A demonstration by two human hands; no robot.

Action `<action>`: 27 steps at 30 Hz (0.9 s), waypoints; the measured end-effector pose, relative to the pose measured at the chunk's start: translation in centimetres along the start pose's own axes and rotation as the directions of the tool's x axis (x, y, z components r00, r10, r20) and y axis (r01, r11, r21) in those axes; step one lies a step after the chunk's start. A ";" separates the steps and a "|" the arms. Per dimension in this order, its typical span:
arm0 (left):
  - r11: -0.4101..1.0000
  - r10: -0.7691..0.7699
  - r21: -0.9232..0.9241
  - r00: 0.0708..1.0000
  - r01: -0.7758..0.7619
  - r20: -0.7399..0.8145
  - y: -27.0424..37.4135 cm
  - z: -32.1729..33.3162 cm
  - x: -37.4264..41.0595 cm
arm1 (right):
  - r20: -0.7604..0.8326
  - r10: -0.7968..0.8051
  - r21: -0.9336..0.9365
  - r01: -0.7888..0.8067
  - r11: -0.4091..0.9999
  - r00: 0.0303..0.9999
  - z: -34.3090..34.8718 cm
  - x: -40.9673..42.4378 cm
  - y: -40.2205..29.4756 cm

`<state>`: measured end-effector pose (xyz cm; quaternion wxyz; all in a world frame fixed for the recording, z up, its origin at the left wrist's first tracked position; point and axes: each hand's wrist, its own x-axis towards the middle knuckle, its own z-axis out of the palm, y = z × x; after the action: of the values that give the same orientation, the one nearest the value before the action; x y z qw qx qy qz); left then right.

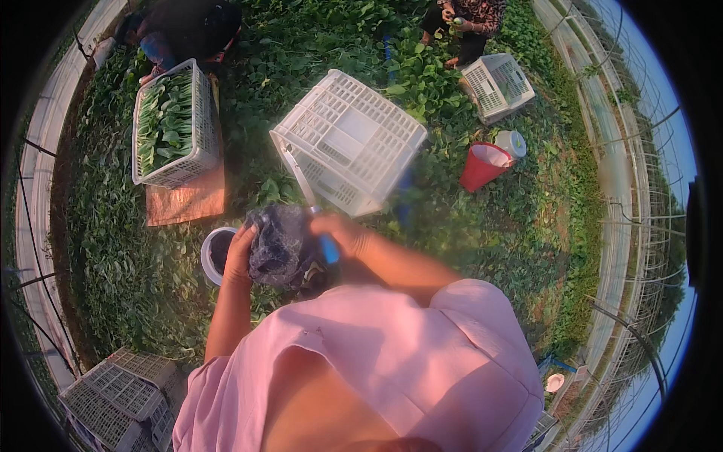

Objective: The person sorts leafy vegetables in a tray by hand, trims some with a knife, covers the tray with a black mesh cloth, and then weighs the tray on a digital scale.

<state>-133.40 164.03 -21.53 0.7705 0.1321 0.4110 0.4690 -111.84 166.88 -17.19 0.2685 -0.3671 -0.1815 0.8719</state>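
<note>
My left hand (242,248) grips the side of a bunched dark grey cloth (282,246), which hangs in front of my chest. My right hand (342,230) is closed around the blue handle (329,250) of what looks like a long knife. Its pale, narrow blade (299,178) points away from me, in front of an upturned or tipped white plastic crate (356,133). Beside my left hand, a white bucket (207,261) on the ground has something dark inside. The cloth hides part of the ground and my feet.
Cut leafy greens fill a white crate (214,152) on an orange sack (186,203). Two people (186,28) (480,17) work ahead. At right are another crate (497,87), a red container (483,166) and a white bucket (511,144). Stacked crates (121,390) stand behind left.
</note>
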 end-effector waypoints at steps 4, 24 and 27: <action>0.952 -0.135 0.292 0.984 0.097 0.114 -1.9 7.9 2.5 | -0.199 -0.144 -0.059 0.135 0.989 0.969 -6.2 -7.6 -0.8; 0.424 -0.666 0.734 0.367 -0.531 0.650 -41.2 61.4 13.3 | -0.890 -0.409 -0.450 0.547 0.706 -0.203 -40.5 -50.3 0.3; 0.497 -0.715 0.755 0.290 -0.427 0.635 -46.5 68.6 12.5 | -0.828 -0.478 -0.559 0.491 0.668 -0.292 -43.2 -55.8 -0.7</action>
<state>-50.09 162.50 -12.24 0.7202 0.6884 0.0555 -0.0660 -47.03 138.98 -15.22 0.6423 -0.7473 -0.0676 0.1559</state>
